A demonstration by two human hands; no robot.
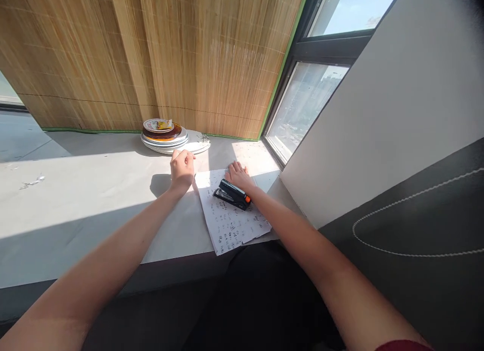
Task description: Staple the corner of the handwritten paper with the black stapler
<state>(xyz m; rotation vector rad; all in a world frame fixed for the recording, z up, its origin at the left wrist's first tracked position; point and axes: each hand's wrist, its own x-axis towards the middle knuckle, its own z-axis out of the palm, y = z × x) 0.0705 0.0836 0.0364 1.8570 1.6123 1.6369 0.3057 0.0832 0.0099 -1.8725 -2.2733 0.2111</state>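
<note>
My left hand (182, 168) is raised a little over the sill, in front of a stack of plates. Its fingers are curled together, and whatever they may hold is hidden or too small to name. Sheets of paper (227, 222) covered in handwriting lie at the sill's front edge, just right of that hand. On their far part my right hand (239, 174) rests with its fingers stretched out flat. A black stapler (232, 193) with an orange spot at one end lies on the paper, close beside my right hand and wrist.
The stacked plates (162, 136) stand at the back, a small packet on top. Behind them hangs a bamboo blind (181, 58). Small paper scraps (33, 181) lie far left. At right are a window (302, 99), a white wall (378, 94) and a looped bead chain (393, 202).
</note>
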